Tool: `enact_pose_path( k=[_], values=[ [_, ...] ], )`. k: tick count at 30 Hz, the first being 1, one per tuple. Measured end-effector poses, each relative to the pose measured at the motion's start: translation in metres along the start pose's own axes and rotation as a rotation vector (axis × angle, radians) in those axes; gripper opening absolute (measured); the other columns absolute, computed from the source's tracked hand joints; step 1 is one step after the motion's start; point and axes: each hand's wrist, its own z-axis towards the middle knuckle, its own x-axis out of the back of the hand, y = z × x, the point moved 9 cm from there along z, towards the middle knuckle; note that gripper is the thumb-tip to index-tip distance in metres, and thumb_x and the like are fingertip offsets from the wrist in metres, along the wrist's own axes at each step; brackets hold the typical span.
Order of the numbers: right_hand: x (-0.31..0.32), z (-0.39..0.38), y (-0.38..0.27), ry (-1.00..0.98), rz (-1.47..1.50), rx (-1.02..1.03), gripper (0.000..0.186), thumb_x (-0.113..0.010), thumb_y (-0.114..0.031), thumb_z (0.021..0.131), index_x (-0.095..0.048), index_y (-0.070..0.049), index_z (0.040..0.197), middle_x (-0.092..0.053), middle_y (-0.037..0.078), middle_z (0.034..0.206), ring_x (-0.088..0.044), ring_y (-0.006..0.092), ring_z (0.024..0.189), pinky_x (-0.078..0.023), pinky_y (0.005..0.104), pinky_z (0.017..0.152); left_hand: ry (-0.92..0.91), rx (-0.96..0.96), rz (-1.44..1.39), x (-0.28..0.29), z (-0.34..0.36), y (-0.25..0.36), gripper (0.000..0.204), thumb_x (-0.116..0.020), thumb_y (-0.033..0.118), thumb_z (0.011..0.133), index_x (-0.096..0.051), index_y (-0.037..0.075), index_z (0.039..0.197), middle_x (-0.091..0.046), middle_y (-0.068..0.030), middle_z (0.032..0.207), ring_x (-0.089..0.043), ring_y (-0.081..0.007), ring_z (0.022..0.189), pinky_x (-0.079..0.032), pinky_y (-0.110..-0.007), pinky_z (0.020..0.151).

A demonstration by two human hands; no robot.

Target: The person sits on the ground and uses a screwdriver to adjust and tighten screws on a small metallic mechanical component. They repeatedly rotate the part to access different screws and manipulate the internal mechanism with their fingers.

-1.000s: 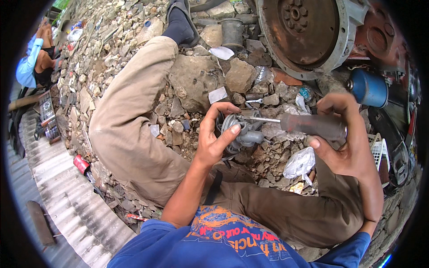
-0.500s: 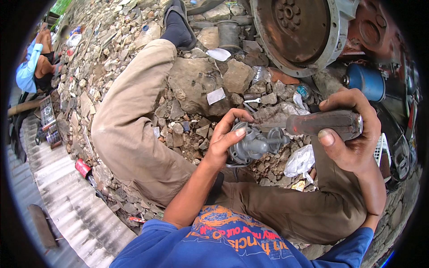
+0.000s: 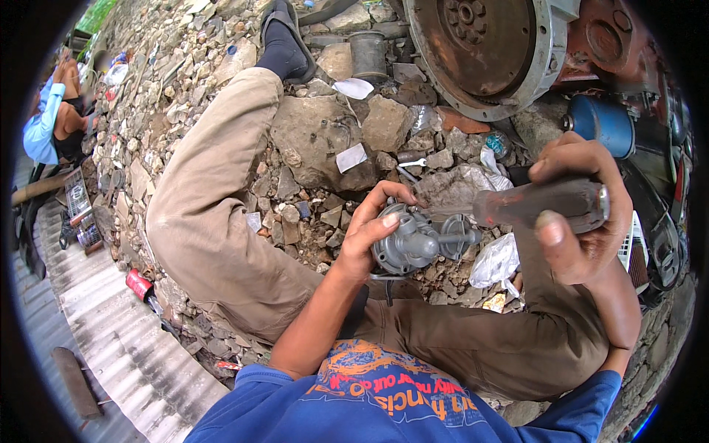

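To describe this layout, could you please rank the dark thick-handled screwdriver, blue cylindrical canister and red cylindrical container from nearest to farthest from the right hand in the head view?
1. Dark thick-handled screwdriver: held in the right hand.
2. Blue cylindrical canister: beyond it, upper right.
3. Red cylindrical container: at far left.

Held in the left fingers: a grey metal part, round and flanged, with a domed centre and a stub toward the right. Held in the right fingers: a dark-handled screwdriver, nearly level, shaft blurred and aimed left, contact unclear.
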Motion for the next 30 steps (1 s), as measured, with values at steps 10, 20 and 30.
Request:
enact_pose_path(
  k=[10,20,30],
  values=[
    [-0.029,0.009,0.001,-0.25,-0.024,0.207,0.019,-0.073,-0.004,0.08,-0.062,0.0,0.095,-0.06,0.012,0.095,-0.062,0.0225,0.078,-0.048,0.0337,0.065,-0.145,0.104,-0.284,-0.014,0.0,-0.005,0.056,-0.063,0.043,0.08,-0.051,0.002,0.116,-0.06,-0.0169,0.112,-0.062,-0.0252,0.106,-0.049,-0.038,0.096],
    [-0.087,-0.011,0.02,-0.562,-0.002,0.239,0.028,-0.08,-0.008,0.08,-0.068,-0.009,0.106,-0.058,0.009,0.093,-0.062,0.0282,0.072,-0.049,0.0395,0.059,-0.166,0.294,-0.443,-0.032,-0.016,-0.022,0.061,-0.062,0.044,0.078,-0.051,0.001,0.12,-0.059,-0.0141,0.114,-0.059,-0.0228,0.108,-0.049,-0.035,0.093],
    [-0.092,-0.017,0.021,-0.639,0.017,0.23,0.033,-0.073,-0.006,0.079,-0.068,-0.006,0.112,-0.057,0.011,0.093,-0.064,0.0327,0.079,-0.05,0.0439,0.064,-0.192,0.336,-0.403,-0.037,-0.021,-0.02,0.085,-0.064,0.042,0.077,-0.038,-0.002,0.145,-0.057,-0.0182,0.128,-0.06,-0.026,0.115,-0.05,-0.036,0.098]
  ],
)
